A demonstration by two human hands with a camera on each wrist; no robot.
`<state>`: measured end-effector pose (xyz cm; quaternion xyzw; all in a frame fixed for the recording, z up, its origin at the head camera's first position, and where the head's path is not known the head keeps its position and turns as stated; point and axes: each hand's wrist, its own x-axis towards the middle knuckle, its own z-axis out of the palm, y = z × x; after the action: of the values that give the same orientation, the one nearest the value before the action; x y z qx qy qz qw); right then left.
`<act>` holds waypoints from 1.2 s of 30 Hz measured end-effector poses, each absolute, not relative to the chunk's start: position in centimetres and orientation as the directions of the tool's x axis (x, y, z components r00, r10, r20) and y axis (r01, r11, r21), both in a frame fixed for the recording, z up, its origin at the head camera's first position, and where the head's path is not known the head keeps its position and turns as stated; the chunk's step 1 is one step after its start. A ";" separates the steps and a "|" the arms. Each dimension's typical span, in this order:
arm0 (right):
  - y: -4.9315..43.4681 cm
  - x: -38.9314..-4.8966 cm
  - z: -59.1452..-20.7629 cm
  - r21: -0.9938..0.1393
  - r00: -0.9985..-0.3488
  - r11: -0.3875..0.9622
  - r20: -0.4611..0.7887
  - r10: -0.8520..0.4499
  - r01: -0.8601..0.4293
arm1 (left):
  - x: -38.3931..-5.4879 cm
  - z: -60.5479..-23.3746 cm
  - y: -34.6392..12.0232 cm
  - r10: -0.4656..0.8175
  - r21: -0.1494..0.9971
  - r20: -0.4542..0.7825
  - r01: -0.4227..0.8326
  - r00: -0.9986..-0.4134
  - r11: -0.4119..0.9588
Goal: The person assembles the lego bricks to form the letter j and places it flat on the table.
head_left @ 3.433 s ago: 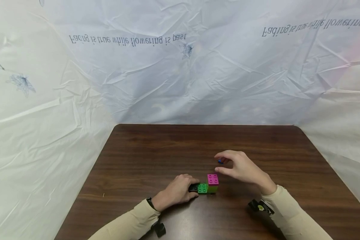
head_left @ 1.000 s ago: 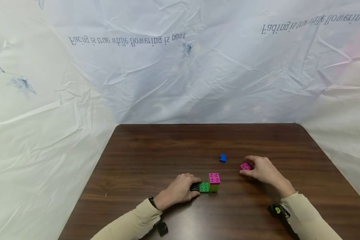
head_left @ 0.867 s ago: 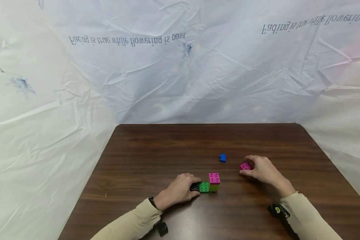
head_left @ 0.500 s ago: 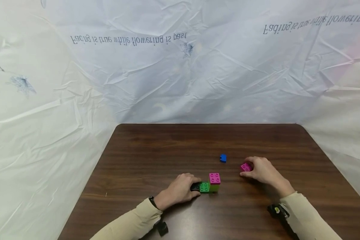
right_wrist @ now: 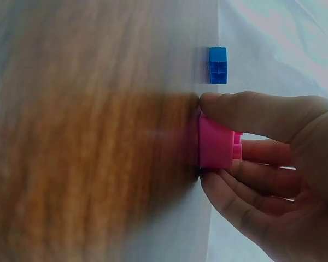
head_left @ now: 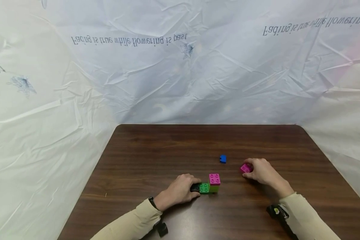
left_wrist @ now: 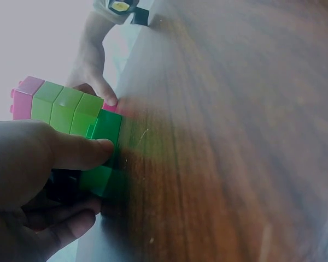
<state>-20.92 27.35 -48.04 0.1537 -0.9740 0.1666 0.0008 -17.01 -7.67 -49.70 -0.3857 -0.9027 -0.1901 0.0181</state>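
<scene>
My left hand [head_left: 179,189] grips the left end of a toy brick build, with its thumb and fingers around a black brick [head_left: 195,187] and the green bricks [head_left: 204,188] there. At the build's other end, several light green bricks [left_wrist: 67,109] rise in a stack topped by a pink brick [head_left: 214,179]. Off to the right, my right hand [head_left: 264,171] pinches a separate pink brick [head_left: 245,168] between thumb and fingers. In the right wrist view that brick [right_wrist: 216,142] sits at the table surface, studs toward the palm.
A blue brick [head_left: 223,159] lies on its side on the brown table [head_left: 156,143], behind the build and left of my right hand. White printed sheeting [head_left: 168,80] hangs behind and along both sides of the table.
My right hand has left the blue brick lying on the table and moved right to the separate pink brick, its fingers now closer around it. My left hand keeps its grip on the build.
</scene>
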 end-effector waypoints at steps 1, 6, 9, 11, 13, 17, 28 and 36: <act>27.3 -20.9 -48.0 -0.324 -0.951 0.895 0.059 -0.304 -0.307 | -17.0 -49.7 -7.7 0.690 0.328 0.180 0.704 -0.701 0.630; 27.3 -20.9 -48.1 -0.338 -0.949 0.887 0.081 -0.305 -0.314 | -17.1 -49.8 -7.7 0.690 0.328 0.178 0.703 -0.702 0.631; 27.2 -20.9 -47.8 -0.357 -0.949 0.881 0.081 -0.304 -0.312 | -17.1 -49.8 -7.7 0.691 0.331 0.176 0.703 -0.701 0.629; 27.2 -20.9 -47.6 -0.373 -0.951 0.875 0.077 -0.301 -0.307 | -17.2 -49.8 -7.7 0.693 0.332 0.179 0.706 -0.699 0.626; 27.1 -21.0 -47.4 -0.387 -0.950 0.870 0.074 -0.303 -0.307 | -17.2 -49.7 -7.7 0.694 0.331 0.181 0.708 -0.696 0.624; 26.9 -21.1 -47.0 -0.397 -0.949 0.864 0.079 -0.305 -0.311 | -17.2 -49.7 -7.7 0.696 0.327 0.180 0.710 -0.695 0.624; 25.8 -21.0 -45.4 -0.409 -0.917 0.821 0.182 -0.354 -0.398 | -17.2 -49.8 -7.7 0.694 0.328 0.185 0.709 -0.696 0.624; 24.8 -20.8 -44.2 -0.400 -0.881 0.785 0.252 -0.401 -0.472 | -17.2 -49.7 -7.7 0.694 0.328 0.185 0.710 -0.696 0.624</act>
<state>-20.81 24.80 -44.17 0.2320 -0.9417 0.2312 0.0768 -17.16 -7.72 -49.68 -0.3896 -0.9007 -0.1909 0.0203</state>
